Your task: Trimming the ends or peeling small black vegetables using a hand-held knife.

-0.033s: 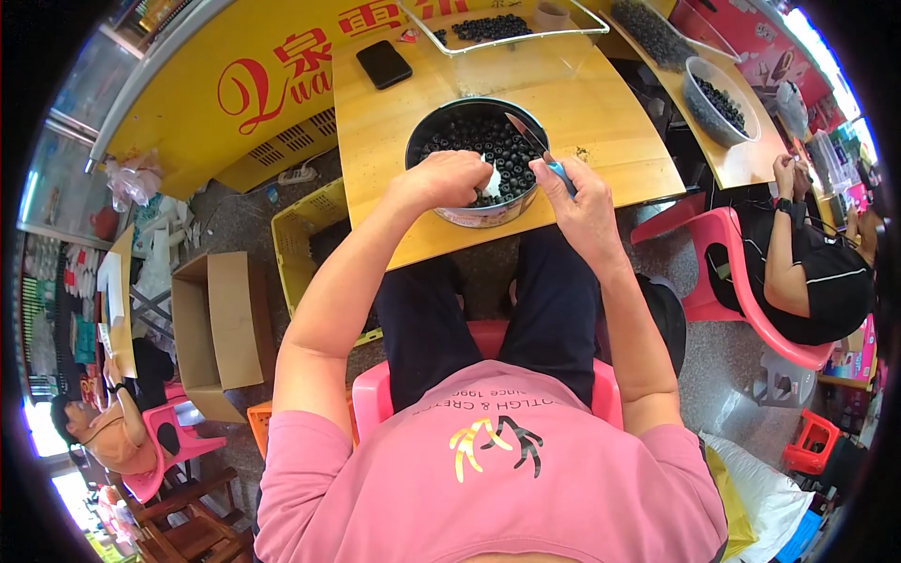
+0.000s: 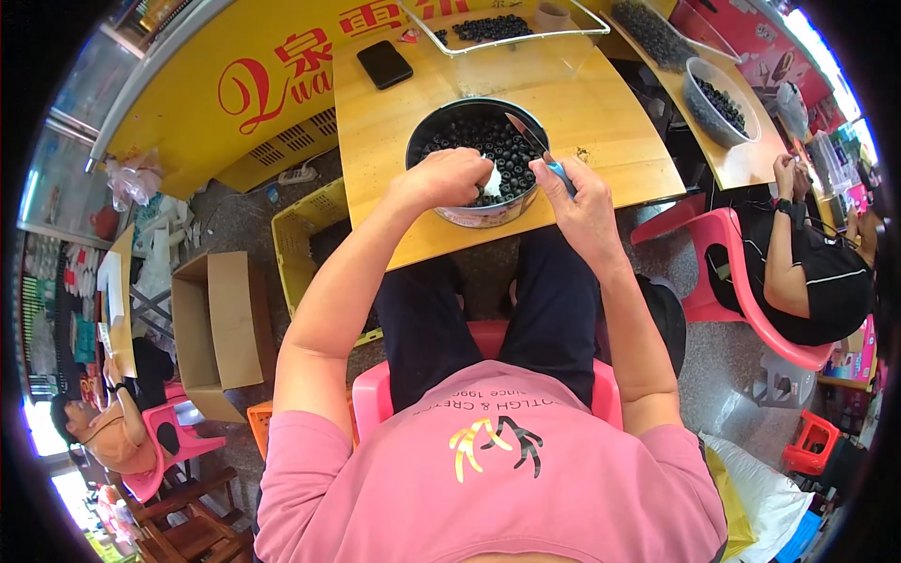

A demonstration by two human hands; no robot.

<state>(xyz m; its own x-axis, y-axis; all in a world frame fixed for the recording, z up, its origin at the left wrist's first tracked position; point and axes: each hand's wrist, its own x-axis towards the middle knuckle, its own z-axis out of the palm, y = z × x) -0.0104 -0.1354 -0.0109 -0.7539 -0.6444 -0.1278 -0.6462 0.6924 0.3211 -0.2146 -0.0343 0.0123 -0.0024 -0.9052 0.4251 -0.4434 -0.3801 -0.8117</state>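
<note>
On the wooden table (image 2: 582, 122) stands a round tin (image 2: 479, 218) filled with small round dark pieces (image 2: 514, 150) that look like berries or beads. My left hand (image 2: 449, 178) reaches over the tin's near left part, its fingers curled down and closed. What they pinch, if anything, is hidden. A white thing (image 2: 493, 183) shows beside the fingertips, among the pieces. My right hand (image 2: 577, 192), at the tin's right rim, is closed round the blue handle of a small knife (image 2: 531, 136). Its blade points up and left over the tin.
A black phone (image 2: 384, 65) lies at the table's far left. Behind the tin, a white-rimmed tray (image 2: 526, 39) holds more dark pieces. A clear bowl (image 2: 718, 103) of them stands on the right-hand table. One seated person (image 2: 798, 253) is at the right, another (image 2: 117, 432) at the left.
</note>
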